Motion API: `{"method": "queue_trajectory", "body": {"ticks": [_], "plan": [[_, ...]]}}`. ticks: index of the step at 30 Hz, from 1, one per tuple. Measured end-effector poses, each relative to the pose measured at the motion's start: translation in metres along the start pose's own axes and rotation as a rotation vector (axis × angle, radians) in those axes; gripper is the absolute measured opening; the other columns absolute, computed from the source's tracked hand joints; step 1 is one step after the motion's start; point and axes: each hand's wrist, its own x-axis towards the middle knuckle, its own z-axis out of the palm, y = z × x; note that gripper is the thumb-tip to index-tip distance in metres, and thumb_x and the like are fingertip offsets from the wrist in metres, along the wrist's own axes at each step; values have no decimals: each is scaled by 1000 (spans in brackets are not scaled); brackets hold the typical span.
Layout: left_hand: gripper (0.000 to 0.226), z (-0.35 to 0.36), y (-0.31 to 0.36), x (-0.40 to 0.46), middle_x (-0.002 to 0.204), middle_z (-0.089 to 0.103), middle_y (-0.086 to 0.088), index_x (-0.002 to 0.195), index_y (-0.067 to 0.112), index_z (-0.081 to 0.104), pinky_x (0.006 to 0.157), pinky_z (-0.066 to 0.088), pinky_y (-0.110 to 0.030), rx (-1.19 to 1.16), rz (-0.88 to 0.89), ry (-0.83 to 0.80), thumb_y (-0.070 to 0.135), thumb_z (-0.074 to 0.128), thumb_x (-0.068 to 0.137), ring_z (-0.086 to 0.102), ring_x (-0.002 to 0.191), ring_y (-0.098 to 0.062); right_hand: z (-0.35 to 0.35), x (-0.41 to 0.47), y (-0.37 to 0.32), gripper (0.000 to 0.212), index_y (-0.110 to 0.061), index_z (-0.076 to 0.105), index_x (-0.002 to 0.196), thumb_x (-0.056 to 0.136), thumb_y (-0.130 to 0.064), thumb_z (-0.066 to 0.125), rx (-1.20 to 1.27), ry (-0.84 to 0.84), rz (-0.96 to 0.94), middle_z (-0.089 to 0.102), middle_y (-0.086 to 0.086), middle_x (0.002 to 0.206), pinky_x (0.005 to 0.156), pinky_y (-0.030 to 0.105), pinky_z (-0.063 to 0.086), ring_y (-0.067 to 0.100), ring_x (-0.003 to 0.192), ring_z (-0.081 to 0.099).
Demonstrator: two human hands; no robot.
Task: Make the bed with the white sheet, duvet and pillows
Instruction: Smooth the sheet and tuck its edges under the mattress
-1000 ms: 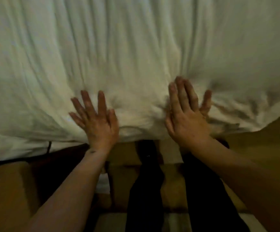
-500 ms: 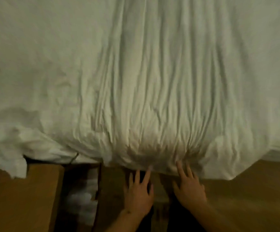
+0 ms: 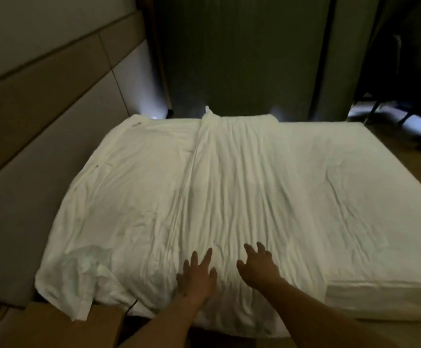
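White sheet (image 3: 229,187) wrinkled across mattress (image 3: 380,292); left hand (image 3: 196,275) and right hand (image 3: 259,266) flat on near edge, fingers spread, gripping nothing.

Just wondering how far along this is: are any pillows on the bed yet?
No, only the wrinkled white sheet covers the mattress, with both hands near its edge.
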Motion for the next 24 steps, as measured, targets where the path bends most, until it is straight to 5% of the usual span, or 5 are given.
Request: {"method": "queue_trajectory", "body": {"ticks": [8, 24], "plan": [[59, -28, -38, -42, 166, 3, -2, 153, 50, -2, 118, 17, -54, -46, -86, 119, 51, 27, 102, 10, 151, -31, -5, -20, -14, 67, -22, 17, 155, 98, -46, 44, -32, 9, -91, 11, 11, 163, 112, 47, 34, 33, 145, 23], [68, -61, -321, -2, 163, 10, -3, 153, 50, -1, 106, 38, -50, -335, -630, 137, 53, 40, 98, 28, 141, -34, 111, 44, -198, 74, -26, 20, 155, 93, -51, 53, -188, -175, -246, 19, 12, 161, 110, 48, 39, 35, 141, 34]]}}
